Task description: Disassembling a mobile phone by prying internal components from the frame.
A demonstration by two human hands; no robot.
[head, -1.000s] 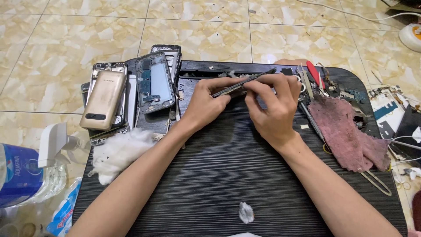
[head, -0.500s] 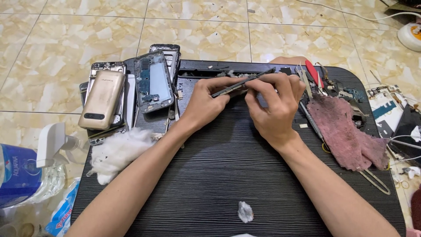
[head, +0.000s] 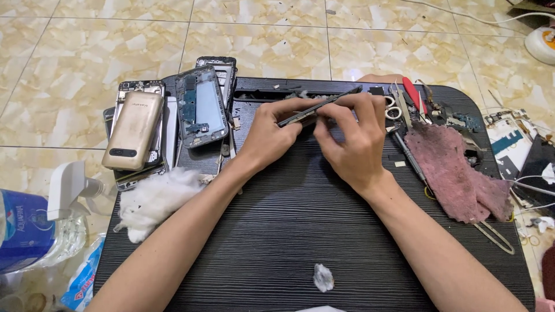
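A thin dark phone part (head: 315,110) is clamped in both grips, left hand (head: 272,136) and right hand (head: 347,144), near the table's (head: 289,231) far edge.

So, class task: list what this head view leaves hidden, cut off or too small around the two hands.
- Thin dark part held by left hand and right hand: lower edge hidden by fingers.
- Small tools beside the pink cloth: too small to identify.
- Spray bottle: cut off by left edge.

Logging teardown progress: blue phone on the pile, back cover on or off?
Off. The blue phone lies atop the pile of phones with its inner frame and circuit parts exposed; no back cover sits on it.
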